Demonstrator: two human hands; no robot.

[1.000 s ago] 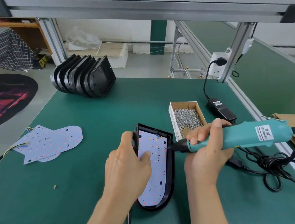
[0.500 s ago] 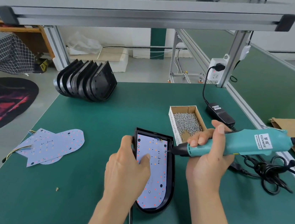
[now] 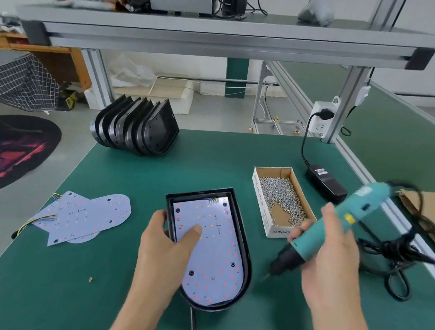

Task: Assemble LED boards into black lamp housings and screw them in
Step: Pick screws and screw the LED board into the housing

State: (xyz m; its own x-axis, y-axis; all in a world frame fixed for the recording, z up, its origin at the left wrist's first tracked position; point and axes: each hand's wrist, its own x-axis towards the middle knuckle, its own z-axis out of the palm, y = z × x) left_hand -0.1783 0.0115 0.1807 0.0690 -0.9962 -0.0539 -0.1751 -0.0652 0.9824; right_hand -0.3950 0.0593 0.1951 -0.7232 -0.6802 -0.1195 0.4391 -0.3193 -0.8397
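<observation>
1. the housing (image 3: 241, 232) lies flat on the green bench (image 3: 102, 288), near the front edge, between the two hands.
2. the led board (image 3: 211, 249) sits inside the housing, face up, with small red dots across it.
3. the left hand (image 3: 168, 243) grips the housing's left wall, thumb outside, a finger pressing down on the board.
4. the right hand (image 3: 323, 257) has its fingers curled round the teal screwdriver (image 3: 340, 226), held tilted, tip down and off the housing, just right of its lower right side; the tool is blurred.
5. the screw box (image 3: 266, 206) stands open just behind the right hand, half full of screws.
6. spare boards (image 3: 87, 214) lie overlapped on the bench left of the housing, coloured wires at their left end.
7. a row of empty housings (image 3: 136, 127) stands on edge at the far left of the bench.
8. a black adapter (image 3: 325, 182) lies behind the box, its cord running up to a socket (image 3: 322, 120) on the frame post.
</observation>
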